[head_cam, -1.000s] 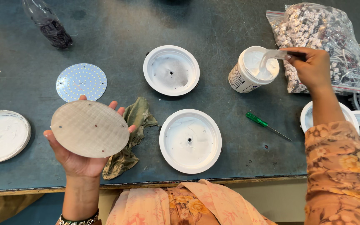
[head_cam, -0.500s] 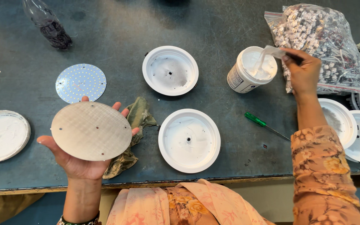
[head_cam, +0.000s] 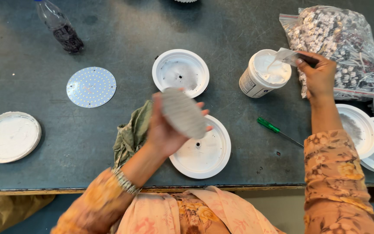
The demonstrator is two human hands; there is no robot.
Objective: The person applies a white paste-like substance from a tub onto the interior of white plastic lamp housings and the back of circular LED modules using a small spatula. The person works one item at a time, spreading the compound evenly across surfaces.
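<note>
Your left hand (head_cam: 163, 130) holds a thin, flat grey disc (head_cam: 182, 112), matt and motion-blurred, pinched between thumb and curled fingers. It is tilted, so it reads as an oval whose long axis runs from upper left to lower right, just above a shallow white plastic housing (head_cam: 208, 158) with a small centre hole. A crumpled olive rag (head_cam: 130, 132) lies beside your wrist.

Your right hand (head_cam: 319, 76) closes its fingers around a flat spatula (head_cam: 288, 55), its pale blade pointing left over the rim of a white tub (head_cam: 265, 73) full of thick white paste.

Behind that hand, a clear zip bag (head_cam: 347, 39) bulges with small white and dark parts. A second white housing (head_cam: 180, 71) sits empty beyond the disc. A green-handled screwdriver (head_cam: 273, 128) lies on the dark, scuffed tabletop (head_cam: 44, 147).
</note>
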